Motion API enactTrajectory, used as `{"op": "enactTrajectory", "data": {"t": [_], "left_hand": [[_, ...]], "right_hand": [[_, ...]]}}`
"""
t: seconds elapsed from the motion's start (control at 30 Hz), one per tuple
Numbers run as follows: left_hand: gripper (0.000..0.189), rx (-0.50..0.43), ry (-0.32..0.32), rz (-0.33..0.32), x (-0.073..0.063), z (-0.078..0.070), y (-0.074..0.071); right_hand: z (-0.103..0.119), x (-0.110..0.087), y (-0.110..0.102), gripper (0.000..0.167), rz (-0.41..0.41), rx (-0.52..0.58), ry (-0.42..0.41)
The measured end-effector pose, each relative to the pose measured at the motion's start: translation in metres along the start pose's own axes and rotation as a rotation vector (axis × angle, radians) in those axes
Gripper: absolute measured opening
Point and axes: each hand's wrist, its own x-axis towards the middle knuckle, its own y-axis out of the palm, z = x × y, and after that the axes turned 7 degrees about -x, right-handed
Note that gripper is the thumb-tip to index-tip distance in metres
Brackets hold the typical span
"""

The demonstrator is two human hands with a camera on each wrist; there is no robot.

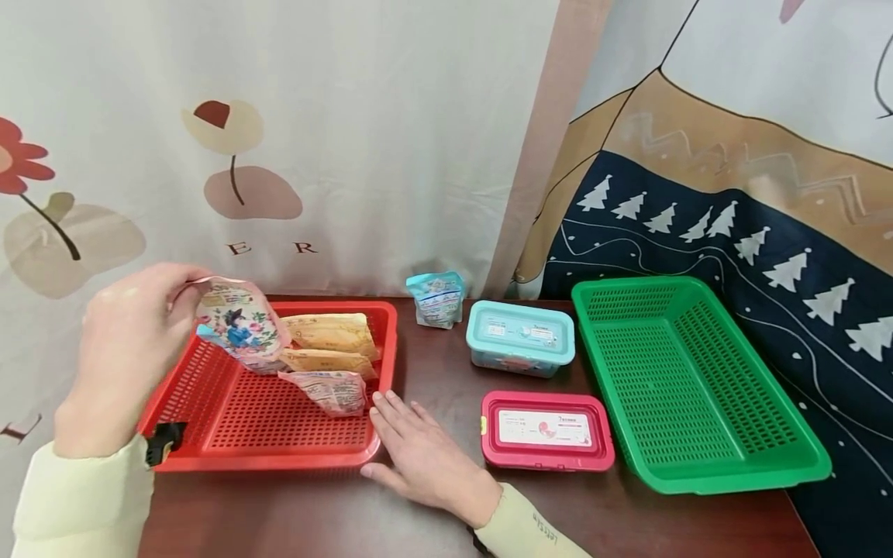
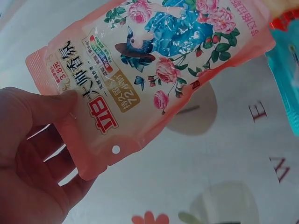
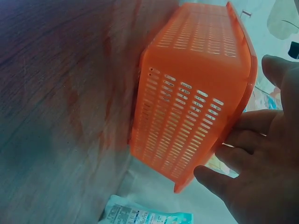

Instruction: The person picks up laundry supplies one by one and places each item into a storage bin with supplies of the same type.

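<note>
Behind the dark tabletop [image 1: 314,515] hangs a pale printed curtain [image 1: 391,139]. Remotely, I see the left hand [image 1: 136,333] pinching the pink pouch [image 1: 244,322] over the red basket [image 1: 261,463], toward eleven o'clock; the right hand [image 1: 432,461], fingers extended, lies by its four o'clock rim. A green basket [image 1: 732,479] sits at three o'clock. Only the left wrist view shows me the pouch's punched hole [image 2: 116,149]; the right wrist view, the red basket's slotted outer wall [image 3: 177,121].

Homelike setting, exact room unclear: flower-printed curtain [image 1: 391,139], tree-printed cloth [image 1: 698,182], dark table [image 1: 279,515].
</note>
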Motion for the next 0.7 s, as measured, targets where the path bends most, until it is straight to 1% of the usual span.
{"op": "enactTrajectory", "data": {"t": [0.03,0.1,0.17,0.27,0.33,0.43,0.47,0.63,0.7], "left_hand": [[0.015,0.014,-0.017,0.006,-0.001,0.002,-0.003],[0.014,0.038,-0.032,-0.007,-0.005,0.006,-0.007],[0.013,0.058,-0.031,-0.036,-0.008,0.012,-0.011],[0.012,0.076,-0.048,-0.068,-0.015,0.022,-0.016],[0.011,0.086,-0.071,-0.064,-0.020,0.030,-0.017],[0.013,0.095,-0.107,-0.038,-0.028,0.041,-0.014],[0.013,0.099,-0.110,-0.029,-0.031,0.044,-0.012],[0.015,0.107,-0.143,0.010,-0.045,0.054,0.000],[0.015,0.105,-0.141,0.013,-0.049,0.057,0.004]], "right_hand": [[0.000,0.000,0.000,0.078,-0.001,0.001,0.001],[0.001,0.000,0.000,0.077,-0.003,-0.004,0.003],[0.001,0.001,0.000,0.077,-0.011,-0.016,0.004],[0.003,0.002,0.001,0.075,-0.024,-0.041,0.003],[0.004,0.002,0.001,0.075,-0.037,-0.060,-0.003],[0.005,0.002,0.003,0.075,-0.055,-0.086,-0.016],[0.005,0.002,0.003,0.075,-0.058,-0.093,-0.019],[0.004,0.002,0.004,0.076,-0.067,-0.118,-0.024],[0.004,0.002,0.004,0.076,-0.066,-0.125,-0.024]]}}
